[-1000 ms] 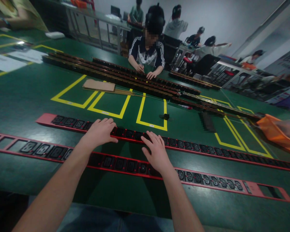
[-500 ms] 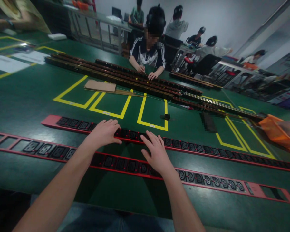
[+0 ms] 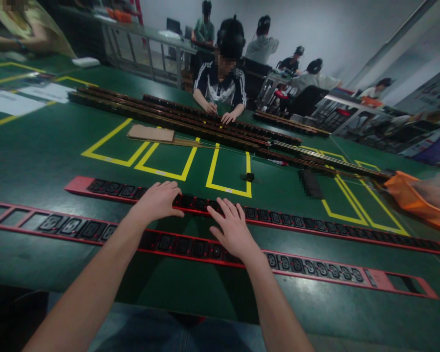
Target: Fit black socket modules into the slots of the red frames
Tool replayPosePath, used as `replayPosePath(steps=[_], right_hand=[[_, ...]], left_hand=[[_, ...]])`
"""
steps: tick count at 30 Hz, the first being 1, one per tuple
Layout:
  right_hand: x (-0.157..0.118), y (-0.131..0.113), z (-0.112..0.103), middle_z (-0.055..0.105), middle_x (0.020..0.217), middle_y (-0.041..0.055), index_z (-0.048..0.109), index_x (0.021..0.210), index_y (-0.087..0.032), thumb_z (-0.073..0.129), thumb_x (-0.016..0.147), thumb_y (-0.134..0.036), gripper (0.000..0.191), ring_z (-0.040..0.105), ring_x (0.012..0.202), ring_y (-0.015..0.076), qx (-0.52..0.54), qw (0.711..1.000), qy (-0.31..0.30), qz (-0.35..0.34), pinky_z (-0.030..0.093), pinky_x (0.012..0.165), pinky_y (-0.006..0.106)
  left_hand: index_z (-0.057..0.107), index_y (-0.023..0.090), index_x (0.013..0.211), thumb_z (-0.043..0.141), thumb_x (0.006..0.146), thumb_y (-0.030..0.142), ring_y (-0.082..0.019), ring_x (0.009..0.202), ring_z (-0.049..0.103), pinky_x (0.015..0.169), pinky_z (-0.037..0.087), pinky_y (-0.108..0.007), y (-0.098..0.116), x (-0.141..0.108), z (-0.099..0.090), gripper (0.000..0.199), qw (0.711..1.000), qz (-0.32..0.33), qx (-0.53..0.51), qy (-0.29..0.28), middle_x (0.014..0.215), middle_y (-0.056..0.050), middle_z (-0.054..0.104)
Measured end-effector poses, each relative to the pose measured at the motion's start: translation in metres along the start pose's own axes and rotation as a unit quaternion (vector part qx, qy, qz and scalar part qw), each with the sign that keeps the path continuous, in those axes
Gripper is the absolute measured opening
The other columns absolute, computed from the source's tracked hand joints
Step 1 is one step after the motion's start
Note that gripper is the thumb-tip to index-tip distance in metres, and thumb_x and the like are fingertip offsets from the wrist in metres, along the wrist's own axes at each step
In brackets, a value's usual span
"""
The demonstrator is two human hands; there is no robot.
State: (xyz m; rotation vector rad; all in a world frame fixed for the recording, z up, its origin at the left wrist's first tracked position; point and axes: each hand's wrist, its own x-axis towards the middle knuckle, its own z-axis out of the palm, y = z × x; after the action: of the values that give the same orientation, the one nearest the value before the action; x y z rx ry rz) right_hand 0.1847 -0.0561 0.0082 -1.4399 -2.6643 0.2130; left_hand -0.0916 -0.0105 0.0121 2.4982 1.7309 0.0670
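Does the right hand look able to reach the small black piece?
Probably yes: from the right hand at the far red strip, only table and yellow line lie before the black piece.

The far strip (image 3: 260, 220) is red with a row of black sockets (image 3: 275, 216); the near strip (image 3: 190, 247), in front of it, is red too. Beyond the far strip, yellow tape outlines (image 3: 212, 165) mark the green table (image 3: 278, 186), the cardboard (image 3: 152, 133) is tan, and the bag (image 3: 414, 198) orange.

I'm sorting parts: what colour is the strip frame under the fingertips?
The strip frame is red, best seen in the head view.
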Motion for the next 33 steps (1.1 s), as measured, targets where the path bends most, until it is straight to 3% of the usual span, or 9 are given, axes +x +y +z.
replayPosePath(steps=[4, 9, 13, 17, 25, 33], right_hand=[[0.0, -0.001, -0.001, 0.03, 0.165, 0.0057, 0.031, 0.159, -0.033, 0.055, 0.098, -0.034, 0.065, 0.024, 0.153, 0.028, 0.007, 1.0, 0.007, 0.003, 0.019, 0.124, 0.058], [0.0, 0.0, 0.001, 0.031, 0.165, 0.0064, 0.046, 0.151, -0.032, 0.056, 0.097, -0.033, 0.055, 0.026, 0.152, 0.0301, 0.005, 1.0, 0.012, 0.0, 0.02, 0.123, 0.059], [0.001, 0.001, 0.002, 0.037, 0.161, 0.0073, 0.048, 0.15, -0.024, 0.052, 0.098, -0.029, 0.052, 0.031, 0.15, 0.027, 0.025, 0.999, 0.034, 0.017, 0.022, 0.124, 0.054], [-0.005, 0.007, -0.007, 0.045, 0.157, 0.0093, 0.054, 0.144, -0.022, 0.051, 0.098, -0.028, 0.047, 0.038, 0.147, 0.0277, 0.029, 0.996, 0.059, 0.056, 0.027, 0.122, 0.055], [-0.061, 0.032, -0.028, 0.062, 0.139, 0.012, 0.062, 0.133, -0.019, 0.049, 0.099, -0.031, 0.038, 0.055, 0.132, 0.0278, 0.031, 0.991, 0.117, 0.063, 0.033, 0.118, 0.058], [-0.117, 0.045, -0.022, 0.069, 0.126, 0.0126, 0.065, 0.128, -0.019, 0.05, 0.098, -0.032, 0.036, 0.064, 0.118, 0.0282, 0.034, 0.995, 0.081, 0.053, 0.051, 0.102, 0.051]], left_hand=[[0.066, 0.02, 0.102, 0.079, 0.072, 0.055, -0.029, 0.107, 0.061, 0.085, 0.044, -0.038, -0.001, 0.0, 0.001, 0.048, 1.0, -0.003, -0.004, 0.002, 0.108, -0.007, 0.066], [0.064, 0.022, 0.111, 0.077, 0.076, 0.051, -0.029, 0.111, 0.059, 0.088, 0.044, -0.039, 0.005, 0.001, 0.005, 0.048, 1.0, 0.007, -0.018, 0.002, 0.114, -0.007, 0.065], [0.062, 0.021, 0.115, 0.074, 0.081, 0.044, -0.028, 0.114, 0.058, 0.089, 0.043, -0.038, 0.01, 0.001, 0.004, 0.043, 0.999, 0.036, -0.022, -0.007, 0.119, -0.008, 0.064], [0.061, 0.019, 0.121, 0.072, 0.083, 0.046, -0.028, 0.115, 0.059, 0.089, 0.044, -0.038, -0.001, -0.005, -0.002, 0.048, 0.998, 0.056, -0.005, -0.033, 0.121, -0.009, 0.063], [0.062, 0.021, 0.121, 0.064, 0.085, 0.047, -0.028, 0.113, 0.063, 0.086, 0.046, -0.036, -0.069, -0.048, -0.013, 0.045, 0.997, 0.039, 0.033, -0.053, 0.121, -0.01, 0.066], [0.06, 0.019, 0.121, 0.06, 0.087, 0.041, -0.028, 0.112, 0.063, 0.093, 0.048, -0.042, -0.177, -0.106, -0.02, 0.04, 0.996, -0.044, 0.061, -0.057, 0.122, -0.007, 0.066]])
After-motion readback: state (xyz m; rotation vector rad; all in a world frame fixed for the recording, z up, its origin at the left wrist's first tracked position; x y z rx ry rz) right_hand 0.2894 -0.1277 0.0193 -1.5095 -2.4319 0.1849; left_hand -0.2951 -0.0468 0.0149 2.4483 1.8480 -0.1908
